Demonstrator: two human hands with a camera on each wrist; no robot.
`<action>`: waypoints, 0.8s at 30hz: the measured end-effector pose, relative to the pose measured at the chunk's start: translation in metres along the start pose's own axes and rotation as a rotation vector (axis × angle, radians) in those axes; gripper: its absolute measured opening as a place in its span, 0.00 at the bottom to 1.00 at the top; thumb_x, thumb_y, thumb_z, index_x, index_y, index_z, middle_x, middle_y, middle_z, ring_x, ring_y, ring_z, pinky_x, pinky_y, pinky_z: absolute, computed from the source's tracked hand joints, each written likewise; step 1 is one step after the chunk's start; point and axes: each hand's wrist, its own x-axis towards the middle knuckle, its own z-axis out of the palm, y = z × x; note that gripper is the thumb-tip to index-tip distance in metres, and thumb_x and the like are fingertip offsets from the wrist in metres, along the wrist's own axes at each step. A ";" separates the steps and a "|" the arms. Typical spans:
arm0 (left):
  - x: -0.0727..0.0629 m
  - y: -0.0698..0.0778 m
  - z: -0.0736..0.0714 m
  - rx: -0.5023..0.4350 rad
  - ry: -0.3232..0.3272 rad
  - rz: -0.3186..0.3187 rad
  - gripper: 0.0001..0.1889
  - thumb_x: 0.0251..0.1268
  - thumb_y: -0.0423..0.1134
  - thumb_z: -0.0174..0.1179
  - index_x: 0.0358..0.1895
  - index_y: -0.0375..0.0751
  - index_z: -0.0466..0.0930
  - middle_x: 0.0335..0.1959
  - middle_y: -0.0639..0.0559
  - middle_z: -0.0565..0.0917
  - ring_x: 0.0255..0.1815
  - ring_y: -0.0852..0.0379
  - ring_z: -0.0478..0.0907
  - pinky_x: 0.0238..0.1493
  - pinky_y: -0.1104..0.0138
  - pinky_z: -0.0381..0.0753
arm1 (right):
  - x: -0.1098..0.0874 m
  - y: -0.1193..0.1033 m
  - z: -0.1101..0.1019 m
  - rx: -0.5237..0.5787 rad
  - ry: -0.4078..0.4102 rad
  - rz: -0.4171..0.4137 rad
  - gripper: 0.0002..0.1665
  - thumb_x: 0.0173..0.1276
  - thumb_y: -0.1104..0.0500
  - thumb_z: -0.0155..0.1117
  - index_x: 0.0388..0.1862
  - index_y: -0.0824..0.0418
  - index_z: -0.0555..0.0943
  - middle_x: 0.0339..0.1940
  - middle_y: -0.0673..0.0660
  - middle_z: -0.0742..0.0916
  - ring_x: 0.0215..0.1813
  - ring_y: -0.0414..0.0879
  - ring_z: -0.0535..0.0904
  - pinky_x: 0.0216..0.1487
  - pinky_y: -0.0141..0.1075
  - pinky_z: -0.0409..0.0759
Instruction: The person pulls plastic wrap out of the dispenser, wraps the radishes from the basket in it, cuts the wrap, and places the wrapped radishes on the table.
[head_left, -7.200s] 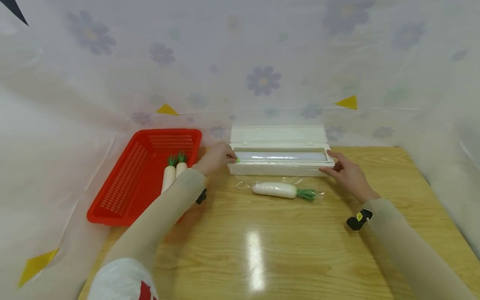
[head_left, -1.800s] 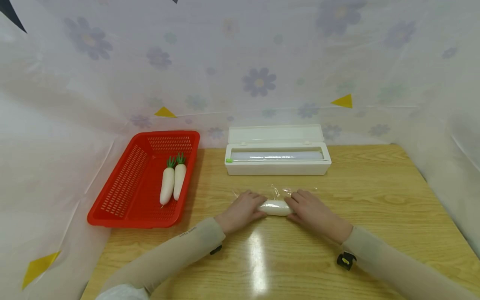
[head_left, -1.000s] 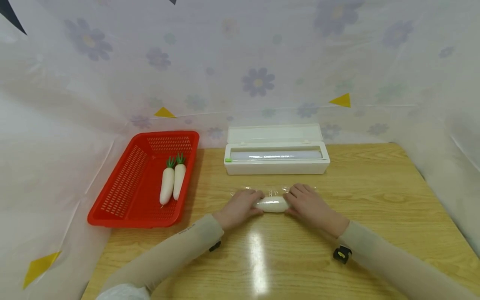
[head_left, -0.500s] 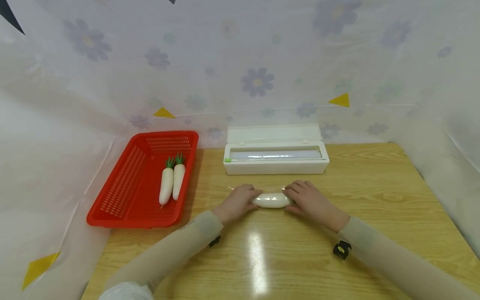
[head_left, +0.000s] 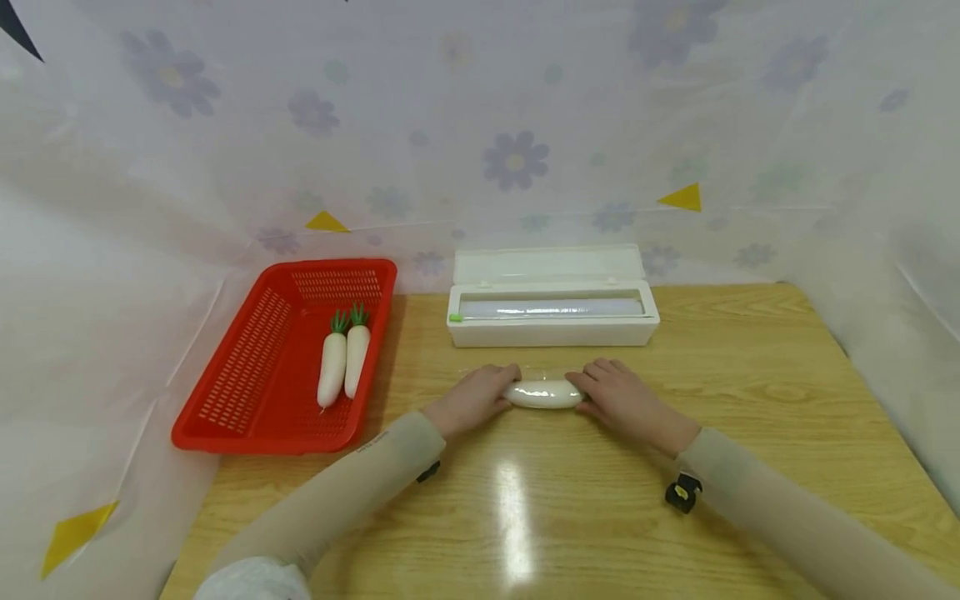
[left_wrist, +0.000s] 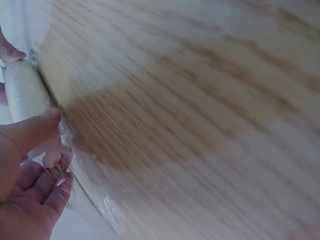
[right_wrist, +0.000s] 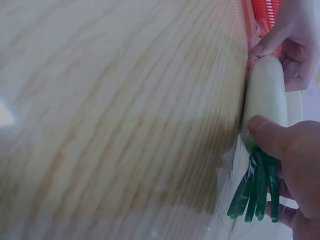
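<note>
A white daikon radish (head_left: 545, 394), wrapped in shiny clear plastic film, lies crosswise on the wooden table. My left hand (head_left: 476, 398) grips its root end, thumb on the near side and fingers beyond. At the other end my right hand (head_left: 622, 400) holds it by the leafy top; the green leaves (right_wrist: 255, 190) show under the thumb in the right wrist view. Loose film (left_wrist: 95, 185) trails beside the radish in the left wrist view. Behind it stands a white cling film box (head_left: 555, 335) with its lid raised, a film roll (head_left: 551, 308) inside and a green slider (head_left: 456, 318) at its left.
To the left, a red plastic basket (head_left: 262, 441) holds two more daikon radishes (head_left: 332, 369) side by side. The wooden table (head_left: 600, 517) carries a bright light reflection. A flower-patterned curtain (head_left: 405, 100) hangs behind and along the sides.
Earlier my hands were at the box, the left at the slider, while the radish lay on film. Both then took the radish, and it has rolled away from me towards the box.
</note>
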 end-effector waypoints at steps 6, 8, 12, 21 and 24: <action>0.000 0.000 -0.005 0.131 0.062 0.033 0.17 0.69 0.40 0.71 0.57 0.40 0.83 0.50 0.47 0.82 0.52 0.49 0.76 0.58 0.57 0.75 | 0.001 0.001 -0.001 0.060 0.013 0.038 0.21 0.70 0.58 0.73 0.57 0.65 0.80 0.50 0.58 0.86 0.53 0.56 0.80 0.59 0.53 0.78; 0.000 0.001 -0.007 0.135 0.070 0.034 0.17 0.68 0.40 0.71 0.57 0.39 0.84 0.48 0.47 0.81 0.51 0.49 0.74 0.58 0.57 0.74 | 0.002 0.001 -0.002 0.060 0.029 0.036 0.21 0.70 0.57 0.73 0.56 0.65 0.81 0.49 0.59 0.87 0.53 0.56 0.81 0.58 0.54 0.78; 0.001 0.002 -0.008 0.125 0.072 0.041 0.17 0.69 0.37 0.70 0.57 0.36 0.84 0.44 0.46 0.81 0.47 0.49 0.74 0.53 0.57 0.75 | 0.003 0.002 -0.002 0.032 0.060 0.018 0.23 0.66 0.54 0.78 0.53 0.65 0.82 0.49 0.59 0.86 0.53 0.57 0.80 0.57 0.54 0.78; 0.003 0.001 -0.008 0.133 0.050 0.014 0.19 0.70 0.37 0.69 0.59 0.40 0.76 0.46 0.45 0.85 0.47 0.48 0.78 0.52 0.57 0.79 | 0.006 0.005 0.004 -0.046 0.078 -0.020 0.23 0.64 0.59 0.79 0.53 0.68 0.82 0.43 0.59 0.83 0.48 0.55 0.78 0.54 0.50 0.79; 0.005 -0.001 -0.007 0.137 0.045 -0.001 0.16 0.71 0.36 0.68 0.56 0.41 0.77 0.45 0.45 0.85 0.46 0.49 0.79 0.51 0.58 0.80 | 0.007 0.006 0.004 -0.049 0.091 -0.036 0.24 0.65 0.60 0.77 0.55 0.69 0.81 0.44 0.59 0.83 0.49 0.56 0.78 0.54 0.51 0.79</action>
